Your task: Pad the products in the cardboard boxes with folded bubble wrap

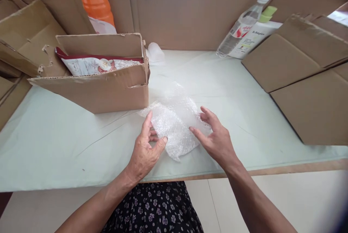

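A crumpled sheet of clear bubble wrap lies on the pale green tabletop, between my two hands. At its left edge is my left hand, thumb and fingers apart, the fingertips partly behind the hand. My right hand is at the sheet's right edge with its fingers spread; whether they press on the wrap I cannot tell. Just behind my left hand stands an open cardboard box holding a white and dark red printed packet.
An orange bottle stands behind the box. At the back right lean a clear plastic bottle and a white tube with a green cap. More cardboard boxes flank the right side. A small translucent item lies at the back.
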`<state>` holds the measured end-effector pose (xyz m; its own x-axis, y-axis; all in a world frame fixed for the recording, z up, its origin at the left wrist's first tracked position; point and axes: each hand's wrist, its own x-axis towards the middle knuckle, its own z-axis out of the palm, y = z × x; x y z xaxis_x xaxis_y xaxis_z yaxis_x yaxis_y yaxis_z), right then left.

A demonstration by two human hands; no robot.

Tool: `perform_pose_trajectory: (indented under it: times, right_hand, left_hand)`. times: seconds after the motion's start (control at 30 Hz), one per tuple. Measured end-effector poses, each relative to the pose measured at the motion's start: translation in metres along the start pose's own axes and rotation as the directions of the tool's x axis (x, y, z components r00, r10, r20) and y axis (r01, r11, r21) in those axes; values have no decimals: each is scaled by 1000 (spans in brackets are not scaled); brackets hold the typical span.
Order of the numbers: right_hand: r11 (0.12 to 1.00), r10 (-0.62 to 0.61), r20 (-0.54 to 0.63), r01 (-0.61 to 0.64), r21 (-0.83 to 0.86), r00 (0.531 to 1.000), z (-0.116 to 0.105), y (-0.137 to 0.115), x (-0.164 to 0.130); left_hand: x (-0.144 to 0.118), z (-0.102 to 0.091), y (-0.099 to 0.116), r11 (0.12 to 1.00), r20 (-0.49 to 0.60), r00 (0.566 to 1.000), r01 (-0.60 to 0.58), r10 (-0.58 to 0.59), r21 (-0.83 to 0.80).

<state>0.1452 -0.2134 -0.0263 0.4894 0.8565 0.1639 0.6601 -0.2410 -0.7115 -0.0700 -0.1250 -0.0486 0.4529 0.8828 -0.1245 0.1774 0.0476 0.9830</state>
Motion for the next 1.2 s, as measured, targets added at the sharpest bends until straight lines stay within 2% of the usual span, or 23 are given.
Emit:
perform_pose_trajectory:
  times: [0.1, 0.2, 0.3, 0.37, 0.47, 0.53, 0.6, 0.63, 0.67, 0.7, 0.73, 0.8, 0.83, 0.87, 0.9, 0.93, 1.03, 1.1, 1.2]
  right_hand:
    - [1000, 6, -41, -6, 6, 999, 5, 9, 12]
    - [1000, 30, -56, -30, -1, 998, 1, 19, 23]
    - [996, 68, -43, -70, -48, 997, -4, 27, 31]
    - [993, 85, 15, -84, -80, 996, -4, 30, 35]
    - [993, 96, 114, -87, -78, 989, -4, 32, 39]
    - [995, 98, 148, -100, 10, 984, -9, 33, 39]
    - [982, 110, 190, -136, 133, 976, -18, 37, 37]
    - [971, 118, 213, -158, 180, 970, -23, 40, 36]
    - [961, 125, 233, -175, 212, 964, -28, 43, 35]
    - [955, 129, 243, -186, 230, 962, -30, 46, 33]
    - [954, 131, 238, -188, 235, 962, -31, 49, 32]
    - [963, 131, 198, -172, 207, 971, -28, 51, 30]
    - [972, 131, 169, -160, 172, 977, -25, 51, 29]
    - [981, 130, 142, -148, 124, 981, -21, 50, 29]
    - [988, 128, 122, -137, 72, 984, -17, 48, 29]
    - [991, 128, 110, -132, 27, 986, -15, 47, 29]
    - [990, 138, 110, -139, -2, 984, -15, 44, 28]
    - [988, 135, 115, -142, 53, 984, -19, 46, 28]
    - [981, 139, 109, -152, 120, 984, -22, 54, 28]
  left_hand:
    - [4, 0, 11, 997, 55, 998, -7, 2, 82]
    - [-1, -4, 21, 994, 98, 991, 89, -95, 66]
    - [-22, -8, 24, 985, 175, 969, 170, -174, 36]
    - [-40, -10, 19, 977, 253, 944, 210, -213, 39]
    - [-62, -16, 9, 952, 391, 871, 298, -299, 65]
    - [-70, -24, 9, 936, 507, 793, 342, -337, 88]
    - [-73, -34, 18, 933, 636, 694, 336, -337, 128]
    - [-72, -38, 25, 941, 684, 656, 306, -320, 147]
    - [-69, -42, 34, 952, 713, 635, 261, -296, 163]
    - [-63, -43, 42, 965, 721, 642, 196, -261, 174]
    - [-55, -42, 50, 976, 703, 679, 111, -211, 186]
    - [-32, -33, 58, 962, 614, 788, -132, -44, 239]
    - [-18, -26, 58, 919, 566, 821, -272, 67, 286]
    - [-4, -17, 53, 845, 538, 823, -412, 184, 341]
    - [9, -9, 46, 756, 535, 800, -521, 271, 397]
    - [21, -2, 37, 670, 545, 779, -586, 310, 456]
    - [43, 8, 7, 507, 605, 740, -657, 292, 559]
    - [45, 7, -6, 460, 629, 723, -680, 287, 571]
    - [41, 2, -12, 409, 640, 706, -703, 303, 582]
